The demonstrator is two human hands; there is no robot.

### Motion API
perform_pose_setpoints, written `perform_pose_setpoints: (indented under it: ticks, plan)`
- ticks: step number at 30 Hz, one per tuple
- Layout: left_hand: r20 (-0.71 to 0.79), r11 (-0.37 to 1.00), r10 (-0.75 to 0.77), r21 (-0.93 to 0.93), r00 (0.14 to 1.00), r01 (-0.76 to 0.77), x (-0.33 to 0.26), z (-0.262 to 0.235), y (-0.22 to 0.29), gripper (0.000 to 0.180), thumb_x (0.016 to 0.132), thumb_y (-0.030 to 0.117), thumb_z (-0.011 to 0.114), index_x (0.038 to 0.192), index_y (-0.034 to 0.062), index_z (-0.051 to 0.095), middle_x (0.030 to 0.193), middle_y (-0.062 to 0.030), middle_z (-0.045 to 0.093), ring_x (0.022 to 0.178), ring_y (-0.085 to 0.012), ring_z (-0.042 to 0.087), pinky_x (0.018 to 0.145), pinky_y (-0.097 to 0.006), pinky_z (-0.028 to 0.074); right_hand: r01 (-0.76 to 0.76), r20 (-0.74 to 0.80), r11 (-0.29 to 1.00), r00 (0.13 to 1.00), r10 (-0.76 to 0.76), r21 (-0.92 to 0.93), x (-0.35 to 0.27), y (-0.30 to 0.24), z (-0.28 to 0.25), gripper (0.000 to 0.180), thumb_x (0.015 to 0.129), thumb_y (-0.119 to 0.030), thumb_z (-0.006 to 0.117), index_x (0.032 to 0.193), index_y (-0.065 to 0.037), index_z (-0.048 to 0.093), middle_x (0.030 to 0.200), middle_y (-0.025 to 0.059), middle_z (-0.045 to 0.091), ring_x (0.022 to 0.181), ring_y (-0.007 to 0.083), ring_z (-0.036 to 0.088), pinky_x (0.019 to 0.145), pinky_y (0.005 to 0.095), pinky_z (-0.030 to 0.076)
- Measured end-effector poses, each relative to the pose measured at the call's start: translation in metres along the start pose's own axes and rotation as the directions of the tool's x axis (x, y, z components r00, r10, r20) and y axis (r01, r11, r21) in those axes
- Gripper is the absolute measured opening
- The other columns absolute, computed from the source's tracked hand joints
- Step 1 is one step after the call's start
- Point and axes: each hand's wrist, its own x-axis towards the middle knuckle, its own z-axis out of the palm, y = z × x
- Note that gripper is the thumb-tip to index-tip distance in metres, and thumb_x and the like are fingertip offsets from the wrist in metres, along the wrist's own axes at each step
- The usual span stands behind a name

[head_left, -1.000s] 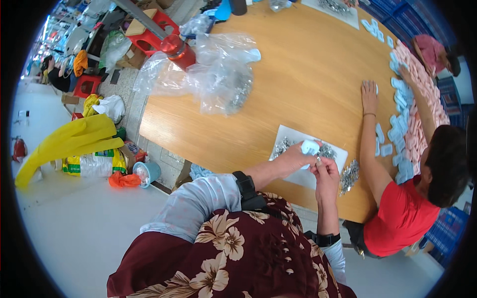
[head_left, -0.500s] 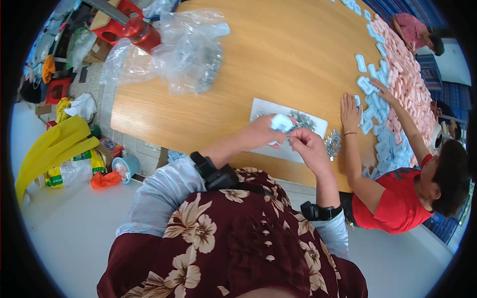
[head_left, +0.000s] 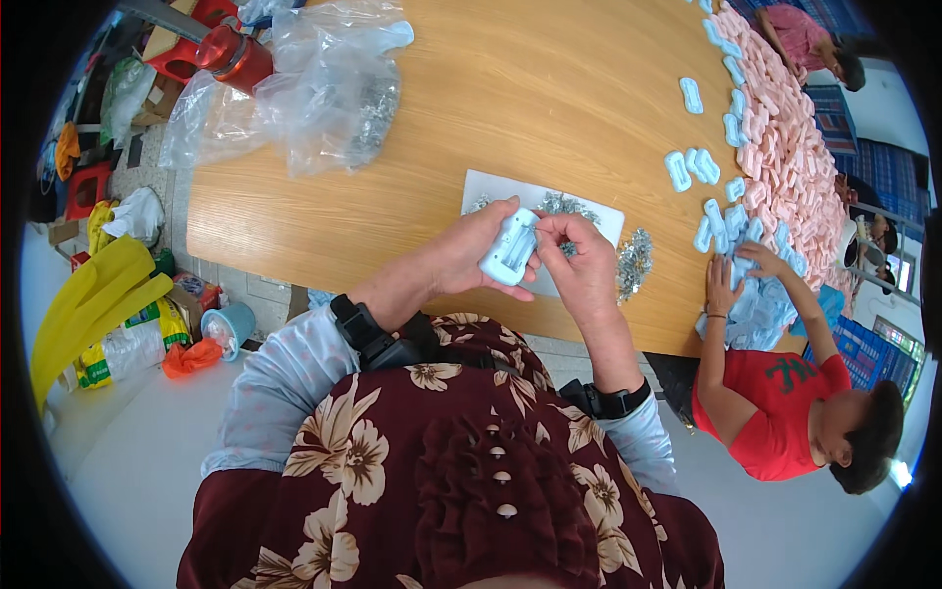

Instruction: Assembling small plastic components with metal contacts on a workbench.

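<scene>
My left hand [head_left: 459,247] is wrapped round a light blue plastic casing [head_left: 508,251], its hollow, recessed side facing up. At the casing's right edge, the thumb and fingers of my right hand [head_left: 581,267] are pinched together. Whatever they grip is too small to make out. Beneath both hands lies a white board [head_left: 480,183] on the table, with small silvery metal pieces [head_left: 569,204] heaped on it. More metal pieces [head_left: 635,263] lie in a pile just off the board's right side.
Pink casings [head_left: 775,137] form a long heap along the right of the wooden table [head_left: 530,108], with blue casings [head_left: 751,299] beside it. A person in red [head_left: 760,393] handles those. At the far left are a clear plastic bag [head_left: 324,98] and a red jar [head_left: 234,59].
The casing has turned so its hollow side shows, and my right hand has come up against its edge. The person in red has drawn their hands back into the blue casings; the view has shifted.
</scene>
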Motion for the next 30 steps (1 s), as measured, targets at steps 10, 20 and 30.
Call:
perform_pose_setpoints:
  ticks: [10,20,30]
  plan:
    - [-0.143,0.991,-0.004,0.130,0.990,0.022,0.012,0.003,-0.009,0.050,0.104,0.041,0.027,0.118,0.0025,0.054,0.097,-0.0139,0.065,0.080,-0.0260,0.068,0.069,-0.049,0.062,0.285,0.059,0.753,0.948,-0.312,-0.593,-0.004,-0.002,0.009,0.014,0.081,-0.003,0.068,0.095,-0.002,0.066,0.087,0.0099,0.066,0.079,0.0272,0.063,0.076,0.0394,0.050]
    - [-0.012,0.983,0.090,0.160,0.996,-0.087,0.006,-0.009,-0.004,0.052,0.106,0.043,0.024,0.145,0.0112,0.035,0.099,-0.0157,0.068,0.082,-0.0261,0.069,0.072,-0.040,0.059,-0.136,-0.190,0.991,0.973,0.134,0.001,-0.007,0.006,0.008,0.019,0.090,-0.013,0.064,0.105,-0.001,0.066,0.087,0.0063,0.066,0.076,0.0176,0.061,0.071,0.0304,0.047]
    - [0.153,0.876,0.238,0.392,0.959,-0.280,0.001,-0.006,-0.004,0.056,0.106,0.044,0.025,0.147,0.0066,0.031,0.095,-0.0157,0.067,0.077,-0.0222,0.069,0.070,-0.032,0.057,-0.338,0.154,0.918,0.938,0.311,0.209,-0.001,-0.003,0.006,0.026,0.096,-0.019,0.060,0.111,0.001,0.064,0.082,0.0030,0.066,0.074,0.0080,0.058,0.068,0.0245,0.047]
